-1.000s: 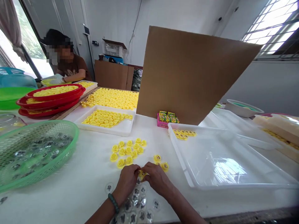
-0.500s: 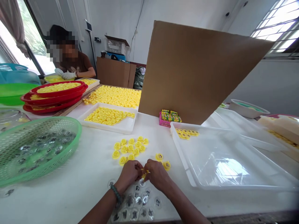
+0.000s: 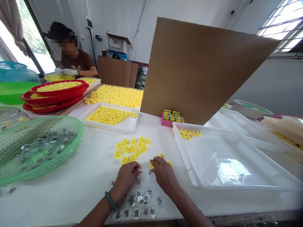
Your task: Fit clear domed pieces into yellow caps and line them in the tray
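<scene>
My left hand (image 3: 129, 175), a beaded bracelet on its wrist, is closed in a pinch; a pale, clear edge shows at its fingertips, too faint to name. To its right, my right hand (image 3: 163, 174) has its fingers bent down onto a small round yellow piece (image 3: 151, 164), partly hidden by them. Another yellow piece with a printed picture (image 3: 161, 155) lies just beyond that hand. Several plain yellow pieces (image 3: 132, 148) stand in a loose group past my left hand. Clear round covers with dark printed figures (image 3: 136, 212) lie between my forearms.
A green basket (image 3: 79, 132) of clear covers stands left. Ahead is a white tray (image 3: 127, 127) of yellow pieces; at right, a larger tray (image 3: 213, 157). A pink basket (image 3: 167, 123) sits before a cardboard panel (image 3: 201, 69). Red trays (image 3: 54, 105) and a gloved co-worker (image 3: 82, 61) are back left.
My hands have parted. The right hand has moved slightly right and away from me with a yellow piece; the left has shifted slightly left. The view has tilted a little.
</scene>
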Motion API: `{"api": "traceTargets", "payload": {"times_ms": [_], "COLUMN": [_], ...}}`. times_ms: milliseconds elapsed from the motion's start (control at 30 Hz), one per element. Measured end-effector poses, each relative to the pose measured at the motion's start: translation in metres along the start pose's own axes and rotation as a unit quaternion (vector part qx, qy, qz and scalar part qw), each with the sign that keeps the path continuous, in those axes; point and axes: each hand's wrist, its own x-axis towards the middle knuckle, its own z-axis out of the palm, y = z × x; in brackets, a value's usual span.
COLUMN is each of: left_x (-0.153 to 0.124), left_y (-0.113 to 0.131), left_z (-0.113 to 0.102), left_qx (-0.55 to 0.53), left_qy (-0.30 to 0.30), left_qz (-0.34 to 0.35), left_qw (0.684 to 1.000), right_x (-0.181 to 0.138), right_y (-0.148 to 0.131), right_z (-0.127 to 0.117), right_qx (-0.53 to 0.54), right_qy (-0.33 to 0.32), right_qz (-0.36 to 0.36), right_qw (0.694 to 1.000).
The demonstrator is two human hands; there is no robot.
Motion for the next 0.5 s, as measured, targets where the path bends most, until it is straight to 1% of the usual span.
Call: {"api": "traceTargets", "payload": {"times_ms": [67, 133, 233, 300, 333, 400, 467, 500], "left_x": [-0.011, -0.022, -0.033, -0.037, -0.039, -0.043, -0.047, -0.048], "left_y": [-0.004, -0.006, -0.006, -0.002, 0.001, 0.008, 0.014, 0.015], "left_z": [-0.005, -0.008, -0.010, -0.009, -0.009, -0.006, -0.003, -0.001], "left_qx": [0.074, 0.106, 0.138, 0.149, 0.150, 0.152, 0.163, 0.169], "left_qy": [-0.022, -0.045, -0.083, -0.094, -0.091, -0.087, -0.109, -0.122], "left_qz": [0.042, 0.059, 0.055, 0.061, 0.078, 0.132, 0.175, 0.181], "left_qw": [0.996, 0.992, 0.985, 0.982, 0.981, 0.976, 0.965, 0.961], "right_x": [-0.015, -0.028, -0.037, -0.036, -0.034, -0.030, -0.026, -0.025], "right_y": [-0.002, -0.003, 0.002, 0.007, 0.009, 0.009, 0.007, 0.005], "right_z": [0.005, 0.010, 0.018, 0.021, 0.022, 0.025, 0.028, 0.030], "right_qx": [0.051, 0.100, 0.122, 0.104, 0.087, 0.046, 0.007, -0.008], "right_qy": [0.004, 0.005, 0.047, 0.078, 0.083, 0.073, 0.055, 0.049], "right_qz": [-0.035, -0.055, -0.025, 0.003, 0.009, 0.003, -0.017, -0.026], "right_qw": [0.998, 0.994, 0.991, 0.992, 0.993, 0.996, 0.998, 0.998]}}
